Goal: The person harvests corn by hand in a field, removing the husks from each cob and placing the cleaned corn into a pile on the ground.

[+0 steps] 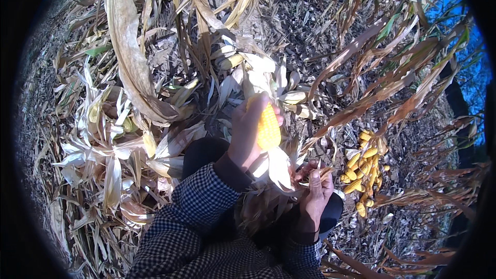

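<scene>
A yellow corn cob [269,130] is gripped in my left hand [248,131], its kernels bare on the side facing me. Pale husk leaves [279,168] hang from the cob's lower end towards my right hand [316,190]. The fingers of my right hand are closed on the brown, stringy tip of the husk. Both hands are above my bent knees. The far end of the cob is partly hidden by my left thumb and fingers.
A pile of husked corn cobs [362,166] lies on the ground at the right. Opened pale husks [114,151] spread at the left. Dry corn stalks and leaves [133,46] reach across the front and right, with unhusked ears [294,97] among them.
</scene>
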Motion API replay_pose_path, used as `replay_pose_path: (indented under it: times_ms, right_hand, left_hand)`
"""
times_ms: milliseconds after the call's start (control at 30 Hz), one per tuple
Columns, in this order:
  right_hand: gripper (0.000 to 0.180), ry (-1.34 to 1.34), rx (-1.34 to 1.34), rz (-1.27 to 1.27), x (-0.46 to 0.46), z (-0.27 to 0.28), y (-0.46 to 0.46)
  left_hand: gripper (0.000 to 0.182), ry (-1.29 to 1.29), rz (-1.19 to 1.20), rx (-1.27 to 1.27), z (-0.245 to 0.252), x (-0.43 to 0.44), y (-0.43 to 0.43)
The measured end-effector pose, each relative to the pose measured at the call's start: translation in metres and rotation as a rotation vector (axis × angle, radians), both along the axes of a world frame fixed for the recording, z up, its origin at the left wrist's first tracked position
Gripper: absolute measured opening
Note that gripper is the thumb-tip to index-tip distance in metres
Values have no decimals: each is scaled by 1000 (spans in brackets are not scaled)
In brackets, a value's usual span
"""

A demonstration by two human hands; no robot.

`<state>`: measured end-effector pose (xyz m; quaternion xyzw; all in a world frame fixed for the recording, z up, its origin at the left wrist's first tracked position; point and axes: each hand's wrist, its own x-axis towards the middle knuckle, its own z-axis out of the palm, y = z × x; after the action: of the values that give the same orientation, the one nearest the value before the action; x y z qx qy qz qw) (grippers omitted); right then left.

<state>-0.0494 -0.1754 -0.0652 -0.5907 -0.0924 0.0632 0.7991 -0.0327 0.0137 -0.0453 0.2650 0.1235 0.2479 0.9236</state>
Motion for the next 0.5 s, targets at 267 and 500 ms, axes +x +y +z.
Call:
replay_pose_path:
  times_ms: [267, 500]
  right_hand:
    - [34, -89, -564, 549, 35, 2, 42]
    - [25, -273, -731, 651, 41, 0, 33]
  left_hand:
    - [28, 36, -45, 217, -4, -2, -16]
    - [40, 34, -261, 159, -8, -2, -7]
